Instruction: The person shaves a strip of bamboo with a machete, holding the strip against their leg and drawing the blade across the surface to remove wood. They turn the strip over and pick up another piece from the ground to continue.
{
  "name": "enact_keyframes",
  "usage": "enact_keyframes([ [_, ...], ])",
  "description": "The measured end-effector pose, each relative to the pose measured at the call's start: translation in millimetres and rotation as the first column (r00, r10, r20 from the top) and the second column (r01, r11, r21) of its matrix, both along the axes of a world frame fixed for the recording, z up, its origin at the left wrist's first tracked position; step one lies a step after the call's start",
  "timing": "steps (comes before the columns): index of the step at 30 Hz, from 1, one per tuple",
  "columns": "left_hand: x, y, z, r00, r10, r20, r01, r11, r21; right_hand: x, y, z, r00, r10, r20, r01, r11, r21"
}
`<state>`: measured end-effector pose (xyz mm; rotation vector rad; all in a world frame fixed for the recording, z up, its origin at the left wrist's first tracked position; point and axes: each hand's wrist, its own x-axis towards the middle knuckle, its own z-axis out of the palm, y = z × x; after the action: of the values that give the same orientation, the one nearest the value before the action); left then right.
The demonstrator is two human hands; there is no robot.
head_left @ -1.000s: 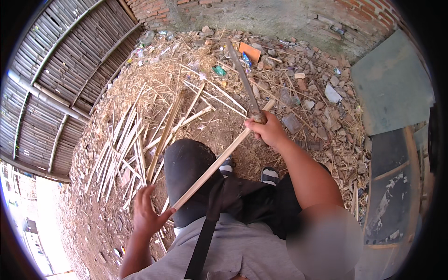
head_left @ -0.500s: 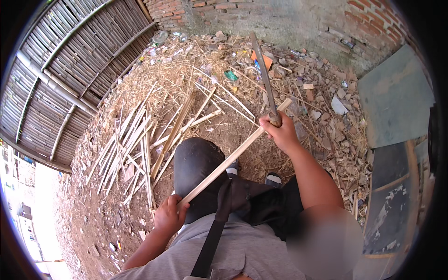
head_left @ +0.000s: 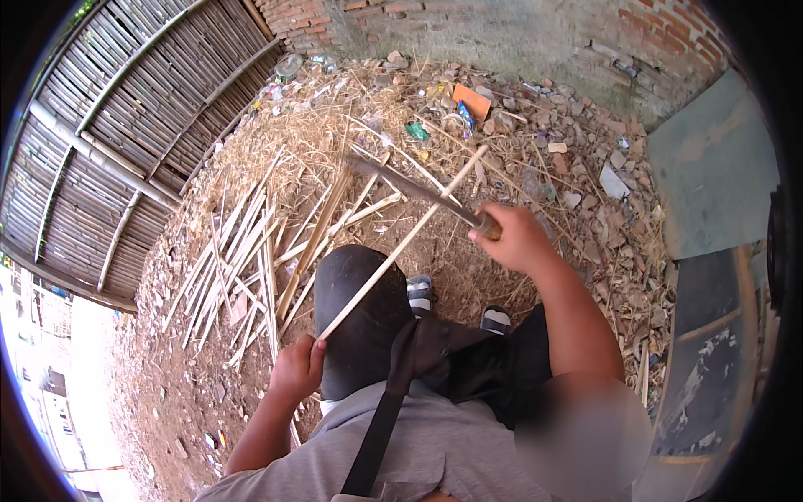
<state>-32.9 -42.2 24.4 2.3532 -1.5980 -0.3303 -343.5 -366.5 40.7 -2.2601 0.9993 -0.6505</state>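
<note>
Over the link I see the left hand clamped on the near end of a stick, which slants far and right past the knee. The right hand grips a knife; its blade crosses the stick's far part, contact unclear from here.

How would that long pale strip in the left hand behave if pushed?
The pale strip is probably stiff, running straight beyond the left hand gripping its lower end. Being so thin, it looks light and might flex a little.
</note>
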Motion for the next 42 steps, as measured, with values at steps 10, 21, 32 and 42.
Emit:
enact_keyframes([
  [10, 8.0, -3.2, -21.7, 0.998, -0.068, 0.017, 0.069, 0.995, -0.067, 31.1, 5.0, -22.9, 0.951, 0.244, -0.19, -0.237, 0.97, 0.062],
  [21, 6.4, -5.8, -0.2, 0.998, -0.008, 0.065, 0.004, 0.998, 0.066, 42.8, 28.4, -20.9, 0.89, 0.209, -0.404, -0.225, 0.974, 0.009],
  [32, 7.8, -4.3, -7.0, 0.994, 0.022, 0.108, -0.032, 0.995, 0.092, 30.1, -8.7, -18.7, 0.967, -0.009, -0.254, 0.056, 0.982, 0.18],
  [42, 10.0, -6.3, -2.9, 0.994, -0.02, 0.11, 0.019, 1.0, 0.014, 24.5, -12.8, -32.2, 0.994, 0.045, -0.103, -0.013, 0.955, 0.295],
])
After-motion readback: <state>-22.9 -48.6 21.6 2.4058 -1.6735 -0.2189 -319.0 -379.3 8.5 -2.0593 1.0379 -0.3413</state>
